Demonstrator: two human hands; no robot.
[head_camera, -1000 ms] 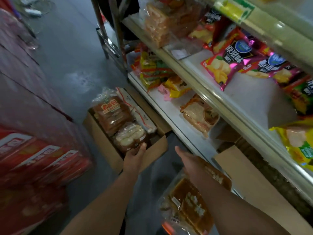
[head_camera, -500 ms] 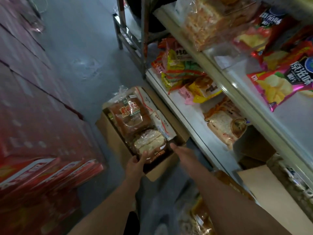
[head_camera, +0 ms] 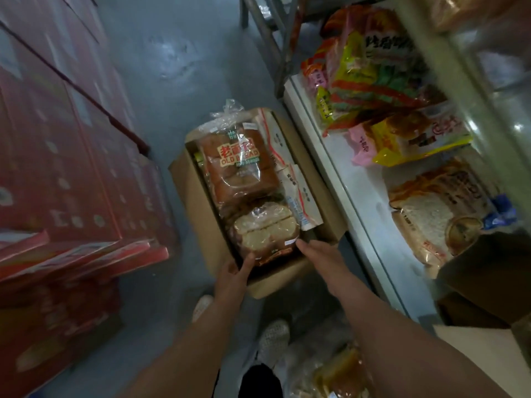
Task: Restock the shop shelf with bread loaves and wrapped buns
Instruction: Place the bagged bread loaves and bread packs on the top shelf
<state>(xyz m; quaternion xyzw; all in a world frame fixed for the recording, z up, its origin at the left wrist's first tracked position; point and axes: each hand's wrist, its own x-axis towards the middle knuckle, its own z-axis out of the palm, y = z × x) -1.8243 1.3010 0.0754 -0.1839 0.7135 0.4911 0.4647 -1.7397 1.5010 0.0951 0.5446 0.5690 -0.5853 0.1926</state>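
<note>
Two hands at the box (head_camera: 207, 234) | my left hand (head_camera: 232, 275) grips bun pack (head_camera: 265, 229) | right hand (head_camera: 321, 254) spread, touching it | one loaf (head_camera: 237, 165) at 12 o'clock

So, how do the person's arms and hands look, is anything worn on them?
Both forearms are bare up to the frame edge, with no sleeve in view. The left hand and the right hand carry no gloves. I see no watch, ring or bracelet, though the picture is dim and somewhat blurred.
</note>
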